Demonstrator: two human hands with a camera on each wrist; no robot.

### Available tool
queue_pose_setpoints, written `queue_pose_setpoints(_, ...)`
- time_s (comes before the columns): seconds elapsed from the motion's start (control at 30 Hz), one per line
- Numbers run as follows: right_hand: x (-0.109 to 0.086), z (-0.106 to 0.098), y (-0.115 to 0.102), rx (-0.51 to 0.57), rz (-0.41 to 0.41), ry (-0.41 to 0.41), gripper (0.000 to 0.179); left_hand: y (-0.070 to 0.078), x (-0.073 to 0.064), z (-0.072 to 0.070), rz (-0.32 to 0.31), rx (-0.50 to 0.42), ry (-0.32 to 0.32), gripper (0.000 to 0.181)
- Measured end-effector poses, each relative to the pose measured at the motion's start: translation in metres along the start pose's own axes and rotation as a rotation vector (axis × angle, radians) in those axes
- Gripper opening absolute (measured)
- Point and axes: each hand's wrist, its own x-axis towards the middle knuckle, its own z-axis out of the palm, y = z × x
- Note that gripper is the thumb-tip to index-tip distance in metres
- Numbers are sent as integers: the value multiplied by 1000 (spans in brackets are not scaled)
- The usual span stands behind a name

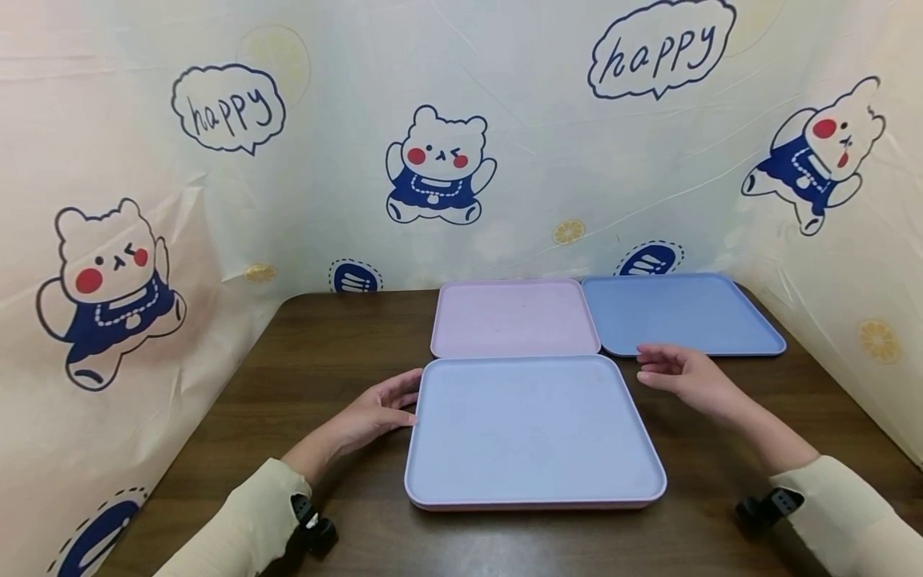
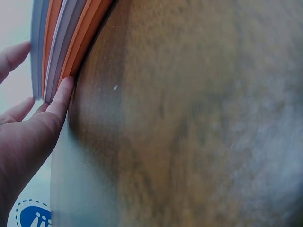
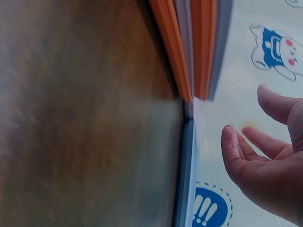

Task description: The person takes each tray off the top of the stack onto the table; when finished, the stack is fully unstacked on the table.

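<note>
Left of the pink tray (image 1: 516, 319), dark tabletop (image 1: 339, 340) runs to its edge; on that tray's right, a blue tray (image 1: 681, 312) adjoins. On the near side of the pink tray sits the tray stack (image 1: 534, 433), pale blue on top, its rims layered. Left hand (image 1: 371, 415), fingers spread, touches the stack's left edge; right hand (image 1: 688, 379), fingers loosely parted, hangs apart from its right edge

Stretches the left arm (image 1: 310, 454) and right arm (image 1: 767, 437) forward, wide apart. Spreads the thumb (image 1: 398, 418) from the fingers (image 1: 398, 385) on the left hand (image 1: 368, 414). Holds the right hand (image 1: 685, 377) in the air, with softly bent fingers and thumb apart.
</note>
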Motion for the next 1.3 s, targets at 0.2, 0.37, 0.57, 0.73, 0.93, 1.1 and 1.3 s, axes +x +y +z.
queue_pose_setpoints(0.2, -4, 9, 1, -44, -25, -27, 59, -1, 1, -1, -6, 5, 1, 82)
queue_pose_setpoints(0.37, -10, 15, 0, -38, -16, -62, 59, -2, 1, -2, -4, 6, -2, 82)
queue_pose_setpoints(0.57, -14, 20, 1, -35, -23, -83, 62, -2, 1, -2, -2, 19, -2, 81)
queue_pose_setpoints(0.73, -14, 22, 2, -21, 2, -114, 64, -3, 1, -2, -3, 15, -4, 81)
queue_pose_setpoints(0.93, -13, 25, 5, -38, 2, -133, 65, -2, 0, -1, -6, 11, -3, 81)
queue_pose_setpoints(1.1, -12, 27, 6, -39, -8, -123, 64, -2, 0, -1, -6, 22, 3, 80)
queue_pose_setpoints(1.3, -12, 28, 7, -27, -13, -123, 62, -4, 1, -2, -5, 6, -1, 80)
